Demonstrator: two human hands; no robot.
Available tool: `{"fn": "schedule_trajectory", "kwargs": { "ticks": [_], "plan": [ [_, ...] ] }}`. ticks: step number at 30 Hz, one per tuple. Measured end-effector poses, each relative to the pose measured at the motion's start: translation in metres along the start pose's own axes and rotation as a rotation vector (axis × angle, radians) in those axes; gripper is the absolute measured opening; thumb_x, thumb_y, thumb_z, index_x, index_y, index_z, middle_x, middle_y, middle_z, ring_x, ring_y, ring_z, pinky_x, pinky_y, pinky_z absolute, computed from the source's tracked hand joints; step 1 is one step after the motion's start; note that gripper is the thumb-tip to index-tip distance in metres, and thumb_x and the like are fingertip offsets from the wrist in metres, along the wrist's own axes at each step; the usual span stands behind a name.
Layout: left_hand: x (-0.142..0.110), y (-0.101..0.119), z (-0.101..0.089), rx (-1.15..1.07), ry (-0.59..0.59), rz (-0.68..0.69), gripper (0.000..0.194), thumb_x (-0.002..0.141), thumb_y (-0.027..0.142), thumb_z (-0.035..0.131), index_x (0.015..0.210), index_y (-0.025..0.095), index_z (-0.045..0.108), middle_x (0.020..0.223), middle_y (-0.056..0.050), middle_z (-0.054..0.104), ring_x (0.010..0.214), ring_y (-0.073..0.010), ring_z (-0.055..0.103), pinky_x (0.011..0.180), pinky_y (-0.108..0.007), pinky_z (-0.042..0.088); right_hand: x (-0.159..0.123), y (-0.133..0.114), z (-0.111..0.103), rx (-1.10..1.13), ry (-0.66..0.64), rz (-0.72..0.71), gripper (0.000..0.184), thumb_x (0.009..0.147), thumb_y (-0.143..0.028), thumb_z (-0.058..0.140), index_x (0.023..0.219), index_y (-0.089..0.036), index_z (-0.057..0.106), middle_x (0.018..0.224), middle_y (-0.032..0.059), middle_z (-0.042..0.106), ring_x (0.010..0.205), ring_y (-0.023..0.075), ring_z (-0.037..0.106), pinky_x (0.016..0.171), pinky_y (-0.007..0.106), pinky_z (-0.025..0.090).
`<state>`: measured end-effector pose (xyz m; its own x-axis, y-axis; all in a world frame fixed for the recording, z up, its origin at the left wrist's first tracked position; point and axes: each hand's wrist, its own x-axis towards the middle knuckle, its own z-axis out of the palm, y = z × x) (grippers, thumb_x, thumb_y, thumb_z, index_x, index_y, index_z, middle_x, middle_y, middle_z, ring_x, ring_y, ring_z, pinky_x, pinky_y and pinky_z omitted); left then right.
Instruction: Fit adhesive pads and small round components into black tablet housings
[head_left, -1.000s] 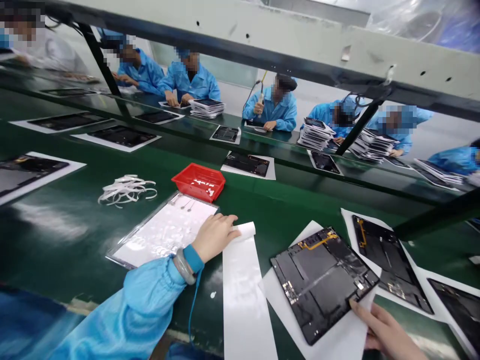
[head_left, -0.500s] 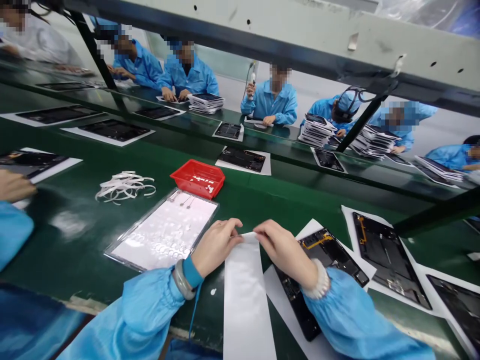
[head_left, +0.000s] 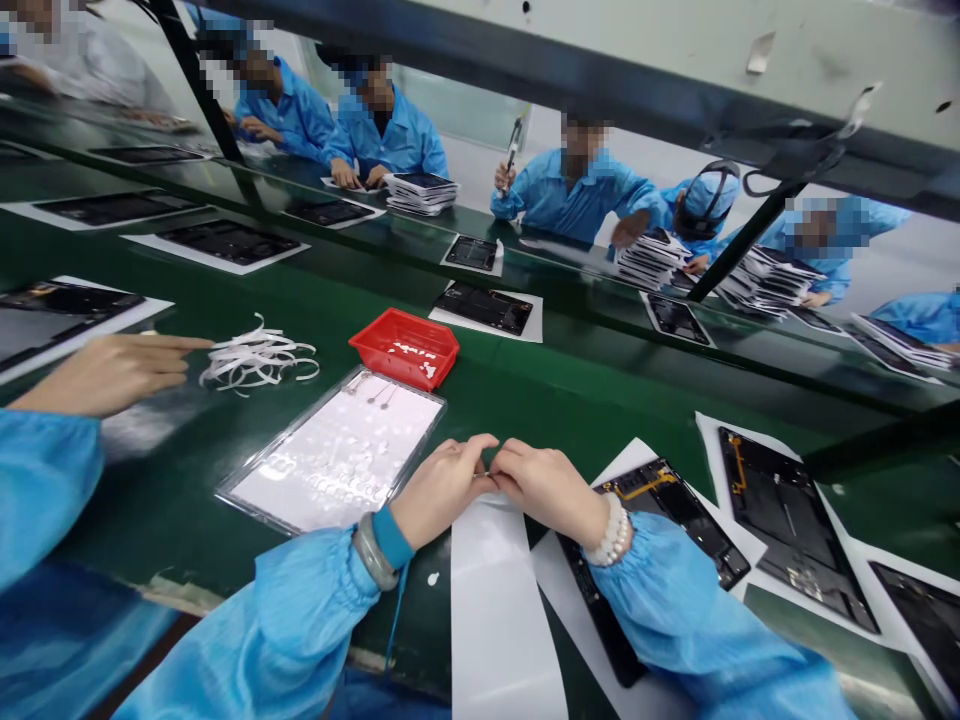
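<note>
A long white strip of backing paper [head_left: 499, 610] runs from the near edge of the green belt up to my hands. My left hand [head_left: 442, 488] and my right hand [head_left: 544, 485] meet fingertip to fingertip over the strip's far end, both pinched on it. Just right of them lies a black opened tablet [head_left: 679, 515] on a white sheet, partly under my right sleeve. A clear tray [head_left: 337, 460] holding a white sheet of small parts sits left of my left hand.
A red bin [head_left: 405, 347] stands behind the tray, with a heap of white strips [head_left: 255, 360] to its left. Another person's hand [head_left: 112, 372] reaches toward that heap. More tablets [head_left: 795, 525] lie on sheets along the belt; workers sit opposite.
My right hand left the tablet's corner and came over to the strip's far end. Both hands have closed together there. The other person's hand has come in from the left toward the white strips.
</note>
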<state>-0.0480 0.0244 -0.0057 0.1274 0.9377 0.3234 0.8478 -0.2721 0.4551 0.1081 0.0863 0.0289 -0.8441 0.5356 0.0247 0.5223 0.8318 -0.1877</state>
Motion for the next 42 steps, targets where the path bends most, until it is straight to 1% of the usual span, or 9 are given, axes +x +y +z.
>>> {"fn": "schedule_trajectory", "kwargs": {
  "ticks": [4, 6, 8, 11, 15, 18, 21, 30, 42],
  "plan": [
    [0.0, -0.006, -0.002, 0.016, -0.008, 0.006, 0.034, 0.081, 0.012, 0.06, 0.111, 0.019, 0.047, 0.075, 0.003, 0.064, 0.076, -0.0192, 0.062, 0.072, -0.03, 0.048, -0.017, 0.005, 0.001, 0.201, 0.167, 0.057, 0.013, 0.089, -0.018, 0.05, 0.083, -0.019, 0.062, 0.086, 0.0025, 0.062, 0.07, 0.0125, 0.06, 0.061, 0.022, 0.043],
    [0.0, -0.01, -0.005, 0.014, -0.016, 0.01, 0.031, 0.082, 0.014, 0.059, 0.111, 0.017, 0.049, 0.077, 0.0, 0.063, 0.078, -0.022, 0.062, 0.075, -0.035, 0.048, -0.038, 0.016, -0.007, 0.423, 0.274, 0.16, 0.011, 0.087, -0.017, 0.051, 0.083, -0.02, 0.061, 0.083, 0.0013, 0.063, 0.074, 0.0124, 0.06, 0.066, 0.023, 0.045],
    [0.0, -0.011, -0.008, 0.07, 0.02, 0.045, 0.029, 0.084, 0.02, 0.059, 0.112, 0.014, 0.05, 0.09, -0.008, 0.064, 0.09, -0.0276, 0.06, 0.08, -0.041, 0.046, -0.065, 0.03, -0.015, 0.622, 0.31, 0.312, 0.01, 0.087, -0.024, 0.052, 0.082, -0.02, 0.061, 0.08, 0.0007, 0.064, 0.073, 0.0128, 0.06, 0.067, 0.024, 0.047],
    [-0.001, 0.005, -0.007, 0.199, 0.095, 0.222, 0.027, 0.09, 0.027, 0.052, 0.115, 0.015, 0.053, 0.117, -0.014, 0.058, 0.111, -0.0332, 0.05, 0.089, -0.046, 0.04, -0.109, 0.046, -0.014, 0.74, 0.269, 0.503, 0.014, 0.084, -0.032, 0.058, 0.078, -0.02, 0.061, 0.078, 0.001, 0.065, 0.074, 0.0148, 0.06, 0.07, 0.028, 0.047],
    [-0.015, 0.046, 0.02, 0.129, -0.109, 0.567, 0.02, 0.093, 0.018, 0.046, 0.109, 0.02, 0.058, 0.109, -0.004, 0.064, 0.105, -0.0224, 0.054, 0.089, -0.035, 0.039, -0.141, 0.044, 0.013, 0.625, 0.274, 0.561, 0.015, 0.082, -0.027, 0.063, 0.069, -0.02, 0.062, 0.078, 0.0022, 0.064, 0.084, 0.0184, 0.057, 0.082, 0.035, 0.043],
    [-0.029, 0.063, 0.048, 0.176, -0.196, 0.666, 0.029, 0.091, 0.014, 0.048, 0.12, 0.018, 0.054, 0.118, -0.005, 0.062, 0.108, -0.0221, 0.054, 0.092, -0.035, 0.037, -0.145, 0.032, 0.031, 0.547, 0.313, 0.602, 0.016, 0.084, -0.022, 0.061, 0.069, -0.021, 0.062, 0.082, 0.0033, 0.063, 0.091, 0.0202, 0.053, 0.085, 0.038, 0.04],
    [-0.038, 0.061, 0.062, 0.198, -0.242, 0.668, 0.036, 0.091, 0.009, 0.044, 0.126, 0.019, 0.051, 0.125, -0.004, 0.059, 0.113, -0.0221, 0.052, 0.097, -0.036, 0.035, -0.144, 0.022, 0.039, 0.494, 0.344, 0.652, 0.016, 0.084, -0.02, 0.06, 0.069, -0.021, 0.063, 0.083, 0.0035, 0.061, 0.093, 0.0214, 0.05, 0.085, 0.04, 0.038],
    [-0.039, 0.056, 0.061, 0.18, -0.259, 0.66, 0.04, 0.093, 0.009, 0.035, 0.129, 0.018, 0.05, 0.128, -0.002, 0.059, 0.113, -0.0221, 0.053, 0.098, -0.037, 0.036, -0.144, 0.015, 0.044, 0.442, 0.379, 0.758, 0.017, 0.084, -0.023, 0.059, 0.068, -0.022, 0.064, 0.088, 0.004, 0.059, 0.096, 0.0228, 0.046, 0.086, 0.041, 0.036],
    [-0.034, 0.06, 0.058, 0.193, -0.21, 0.694, 0.042, 0.092, 0.004, 0.029, 0.124, 0.017, 0.053, 0.123, -0.003, 0.062, 0.109, -0.0215, 0.055, 0.093, -0.035, 0.039, -0.141, 0.013, 0.042, 0.434, 0.357, 0.777, 0.018, 0.084, -0.022, 0.059, 0.067, -0.022, 0.065, 0.087, 0.0037, 0.059, 0.096, 0.0222, 0.045, 0.085, 0.04, 0.034]
  ]
}}
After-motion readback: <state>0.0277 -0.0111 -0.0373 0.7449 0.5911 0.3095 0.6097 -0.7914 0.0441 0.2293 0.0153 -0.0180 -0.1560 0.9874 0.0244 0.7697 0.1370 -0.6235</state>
